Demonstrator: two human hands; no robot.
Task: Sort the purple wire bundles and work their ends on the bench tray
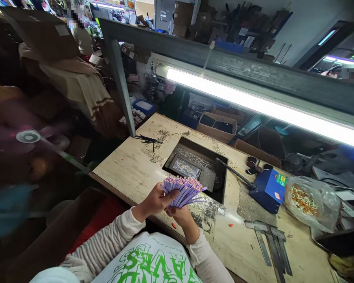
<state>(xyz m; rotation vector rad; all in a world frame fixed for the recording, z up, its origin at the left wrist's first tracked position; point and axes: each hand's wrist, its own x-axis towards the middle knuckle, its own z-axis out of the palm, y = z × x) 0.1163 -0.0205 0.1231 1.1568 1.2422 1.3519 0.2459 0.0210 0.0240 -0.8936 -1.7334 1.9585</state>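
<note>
A thick bundle of purple wires (184, 192) fans out between my two hands, its pinkish, coppery ends pointing up and away from me. My left hand (161, 198) is closed round the bundle's left side, thumb lying across the front. Lower down, my right hand (178, 212) grips the bundle from beneath; part of its fingers is hidden. Just beyond the wires, a dark recessed tray (220, 188) in the table holds a framed solder pot (184, 167) with a silvery, speckled surface.
A lit tube lamp (253, 96) hangs across the table (126, 157). Right of the recess stand a blue box (267, 192) with a black arm and a plastic bag (309, 204) of wires. Metal strips (273, 243) lie at front right, black ties (149, 139) at far left. A fan (28, 136) spins at left.
</note>
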